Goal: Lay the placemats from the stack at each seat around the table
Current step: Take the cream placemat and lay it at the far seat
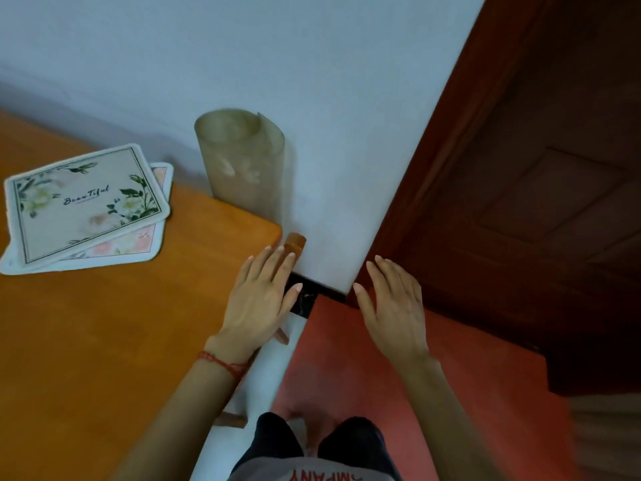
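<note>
While placemats (86,206) lie stacked | left hand (258,300) flat nr table (104,341) corner | right hand (395,307) spread, empty

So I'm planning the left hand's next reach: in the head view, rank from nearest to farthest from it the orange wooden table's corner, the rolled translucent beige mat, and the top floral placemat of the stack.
1. Orange wooden table's corner: just beyond the left hand fingertips.
2. Rolled translucent beige mat: upright against the wall, ahead.
3. Top floral placemat: far left on the table.
</note>
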Demonstrator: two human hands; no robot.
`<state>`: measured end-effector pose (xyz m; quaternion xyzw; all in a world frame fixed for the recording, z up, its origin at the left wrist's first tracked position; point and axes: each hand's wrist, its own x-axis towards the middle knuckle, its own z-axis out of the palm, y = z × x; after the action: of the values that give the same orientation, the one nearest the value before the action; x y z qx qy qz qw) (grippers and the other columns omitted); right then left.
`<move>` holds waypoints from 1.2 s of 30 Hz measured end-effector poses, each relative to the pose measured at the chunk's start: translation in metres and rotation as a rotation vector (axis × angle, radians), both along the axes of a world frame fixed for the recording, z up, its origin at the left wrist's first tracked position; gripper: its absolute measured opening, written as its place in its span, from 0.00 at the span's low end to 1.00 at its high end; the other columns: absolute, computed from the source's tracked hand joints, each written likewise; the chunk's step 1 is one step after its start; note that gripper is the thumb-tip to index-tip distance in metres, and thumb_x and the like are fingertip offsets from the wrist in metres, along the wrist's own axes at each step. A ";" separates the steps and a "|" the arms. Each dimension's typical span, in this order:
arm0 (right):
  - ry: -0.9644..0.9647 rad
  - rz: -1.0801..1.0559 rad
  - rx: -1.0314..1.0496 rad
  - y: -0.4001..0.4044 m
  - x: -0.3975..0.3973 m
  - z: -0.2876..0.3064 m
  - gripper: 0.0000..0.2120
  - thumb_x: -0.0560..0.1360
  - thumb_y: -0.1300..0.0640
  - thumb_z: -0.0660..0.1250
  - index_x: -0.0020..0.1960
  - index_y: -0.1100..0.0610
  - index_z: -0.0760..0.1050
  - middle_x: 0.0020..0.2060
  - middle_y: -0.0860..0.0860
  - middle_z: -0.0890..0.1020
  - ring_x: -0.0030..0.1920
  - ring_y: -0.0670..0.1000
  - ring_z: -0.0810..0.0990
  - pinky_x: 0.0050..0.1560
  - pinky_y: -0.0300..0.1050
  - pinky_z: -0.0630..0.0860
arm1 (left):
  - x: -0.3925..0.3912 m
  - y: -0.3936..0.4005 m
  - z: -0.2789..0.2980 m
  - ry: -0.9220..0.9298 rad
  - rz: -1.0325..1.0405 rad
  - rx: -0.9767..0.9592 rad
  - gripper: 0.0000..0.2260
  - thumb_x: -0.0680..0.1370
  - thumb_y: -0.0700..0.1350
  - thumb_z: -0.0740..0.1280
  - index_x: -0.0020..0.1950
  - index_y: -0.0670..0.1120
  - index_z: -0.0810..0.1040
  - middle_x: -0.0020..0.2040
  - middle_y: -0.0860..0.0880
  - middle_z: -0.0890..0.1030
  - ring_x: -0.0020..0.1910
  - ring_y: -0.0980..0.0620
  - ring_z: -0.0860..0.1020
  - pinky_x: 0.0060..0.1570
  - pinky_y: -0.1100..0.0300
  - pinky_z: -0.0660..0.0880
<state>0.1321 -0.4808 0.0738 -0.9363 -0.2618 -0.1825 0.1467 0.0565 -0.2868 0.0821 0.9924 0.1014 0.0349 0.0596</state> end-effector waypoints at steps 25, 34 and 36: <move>0.166 0.816 -0.153 0.198 0.143 0.000 0.23 0.77 0.47 0.53 0.61 0.60 0.75 0.60 0.57 0.78 0.61 0.56 0.75 0.60 0.53 0.71 | 0.017 0.083 -0.005 0.127 0.789 -0.020 0.32 0.80 0.58 0.38 0.67 0.42 0.72 0.65 0.42 0.75 0.66 0.42 0.72 0.63 0.44 0.67; 0.208 0.910 -0.223 0.272 0.133 -0.005 0.27 0.78 0.43 0.48 0.62 0.60 0.74 0.61 0.57 0.77 0.62 0.57 0.74 0.62 0.55 0.69 | -0.020 0.138 -0.015 0.107 0.930 -0.041 0.31 0.80 0.59 0.40 0.67 0.41 0.71 0.65 0.40 0.75 0.66 0.40 0.72 0.63 0.43 0.66; 0.244 0.908 -0.217 0.292 0.129 -0.006 0.27 0.77 0.44 0.49 0.64 0.60 0.72 0.63 0.57 0.75 0.64 0.57 0.72 0.65 0.54 0.65 | -0.031 0.161 -0.018 0.093 0.948 -0.062 0.32 0.80 0.60 0.39 0.67 0.41 0.71 0.65 0.40 0.74 0.66 0.40 0.71 0.64 0.43 0.65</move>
<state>0.2611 -0.1889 0.0679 -0.7519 -0.6425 0.0394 0.1425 0.0260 -0.1261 0.0640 0.8350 0.5466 0.0110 0.0623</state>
